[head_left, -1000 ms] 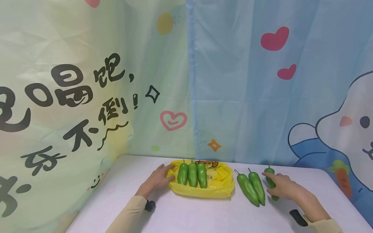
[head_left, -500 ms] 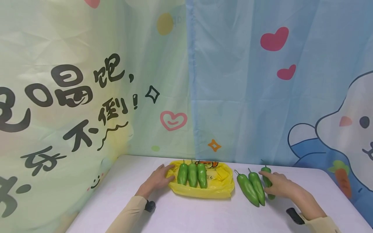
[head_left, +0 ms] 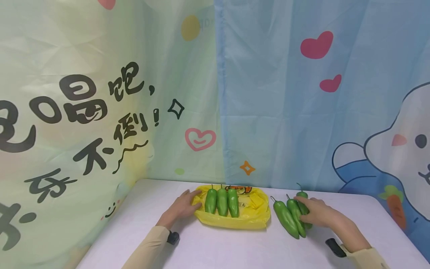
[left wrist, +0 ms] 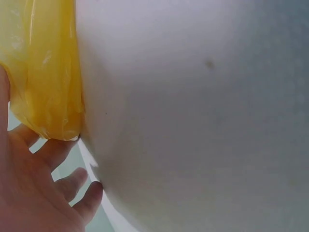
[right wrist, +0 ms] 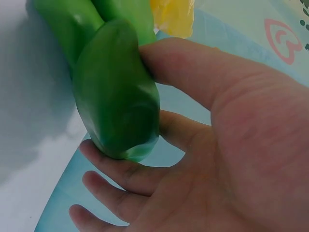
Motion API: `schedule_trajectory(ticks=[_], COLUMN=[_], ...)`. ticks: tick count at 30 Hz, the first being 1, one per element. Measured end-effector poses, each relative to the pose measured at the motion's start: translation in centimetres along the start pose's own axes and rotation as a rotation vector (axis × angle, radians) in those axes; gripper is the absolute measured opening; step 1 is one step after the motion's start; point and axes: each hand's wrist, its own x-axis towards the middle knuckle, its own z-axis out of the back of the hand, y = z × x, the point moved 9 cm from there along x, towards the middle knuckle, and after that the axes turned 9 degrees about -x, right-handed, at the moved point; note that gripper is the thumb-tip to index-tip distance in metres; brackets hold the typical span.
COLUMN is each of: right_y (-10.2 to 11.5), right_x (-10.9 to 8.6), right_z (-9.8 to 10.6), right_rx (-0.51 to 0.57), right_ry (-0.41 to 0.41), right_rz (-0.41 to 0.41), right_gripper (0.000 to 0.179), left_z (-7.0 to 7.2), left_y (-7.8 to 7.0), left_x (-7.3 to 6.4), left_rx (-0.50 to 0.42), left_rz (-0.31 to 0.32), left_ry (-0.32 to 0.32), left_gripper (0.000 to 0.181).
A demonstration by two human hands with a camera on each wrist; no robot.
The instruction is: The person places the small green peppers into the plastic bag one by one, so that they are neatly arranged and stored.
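In the head view, my left hand (head_left: 181,206) holds the left edge of a crumpled yellow plastic bag (head_left: 231,223), its thumb in front and fingers behind. Three green peppers (head_left: 222,201) lie side by side on the bag, stems pointing away. To the bag's right, my right hand (head_left: 320,213) pinches another green pepper (right wrist: 116,96) between thumb and fingers. That pepper leans against a second loose pepper (head_left: 295,213), and a third pepper (head_left: 284,218) lies just left of it. The palm side of the right hand fills much of the right wrist view.
The white table (head_left: 215,250) reaches back to a printed curtain (head_left: 255,112) with hearts, lettering and a cartoon animal. A dark wrist strap piece (head_left: 173,238) sits at the left cuff, with another dark piece (head_left: 335,248) at the right.
My right hand has slid the rightmost pepper leftward, up against the two other loose peppers. The left hand and the bag have stayed in place.
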Motion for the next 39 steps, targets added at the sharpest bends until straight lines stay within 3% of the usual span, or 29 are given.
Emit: schedule_trajectory(ticks=[14,39], right_y=[0.7,3.6], right_x=[0.3,1.0], right_z=[0.6,0.7], right_rx=[0.007,-0.014], right_ry=[-0.017,0.039], right_rz=[0.006,-0.023], right_gripper=[0.068,0.068], left_z=[-0.1,0.1], left_y=[-0.1,-0.2], left_x=[0.0,-0.2], left_rx=[-0.003,-0.003], left_rz=[-0.010,-0.002], left_ry=[0.004,-0.003], left_gripper=[0.057,0.055])
